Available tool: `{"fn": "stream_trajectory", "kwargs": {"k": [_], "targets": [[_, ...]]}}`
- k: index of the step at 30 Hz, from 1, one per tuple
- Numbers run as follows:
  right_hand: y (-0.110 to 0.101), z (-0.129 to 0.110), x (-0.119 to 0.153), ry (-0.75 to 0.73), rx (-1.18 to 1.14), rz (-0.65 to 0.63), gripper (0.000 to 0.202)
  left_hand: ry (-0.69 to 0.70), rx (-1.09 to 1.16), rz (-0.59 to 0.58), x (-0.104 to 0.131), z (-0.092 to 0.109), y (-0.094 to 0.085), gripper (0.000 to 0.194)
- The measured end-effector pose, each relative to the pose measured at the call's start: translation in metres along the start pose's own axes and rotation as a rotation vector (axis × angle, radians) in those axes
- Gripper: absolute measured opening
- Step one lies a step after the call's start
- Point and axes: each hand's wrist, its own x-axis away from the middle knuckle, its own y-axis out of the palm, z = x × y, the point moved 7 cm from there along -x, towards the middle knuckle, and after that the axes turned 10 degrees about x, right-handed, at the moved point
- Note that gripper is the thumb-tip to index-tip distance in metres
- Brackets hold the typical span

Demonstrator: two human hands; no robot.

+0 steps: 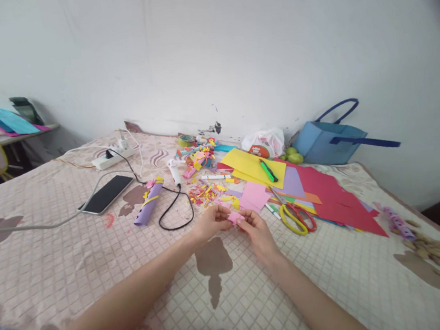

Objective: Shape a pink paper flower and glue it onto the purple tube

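A small piece of pink paper (235,217) is pinched between the fingertips of both hands, above the quilted cover. My left hand (212,222) grips its left side, and my right hand (256,229) its right side. Just beyond the fingers lie pink paper sheets (254,196) and a heap of small coloured paper scraps (206,192). Yellow- and red-handled scissors (296,218) rest to the right of my right hand. A purple paper roll (148,203) with yellow and pink pieces on it lies to the left, near a white glue gun (174,172) with a black cord.
A phone (106,195) and a power strip (112,157) with cables lie to the left. Yellow sheets (249,164) carry a green cutter (268,170); red paper (337,196) spreads rightward. A blue bag (326,142) stands by the wall. Peanuts (432,252) lie at far right.
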Motion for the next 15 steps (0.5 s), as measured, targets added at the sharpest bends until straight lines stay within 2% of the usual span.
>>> {"fn": "stream_trajectory", "kwargs": {"k": [5, 15], "targets": [[0.002, -0.001, 0.001, -0.028, 0.015, -0.010, 0.021, 0.062, -0.052, 0.030, 0.000, 0.000, -0.001, 0.037], [0.003, 0.002, 0.001, -0.004, 0.016, -0.021, 0.021, 0.235, -0.184, -0.064, 0.006, 0.021, 0.013, 0.026]]}}
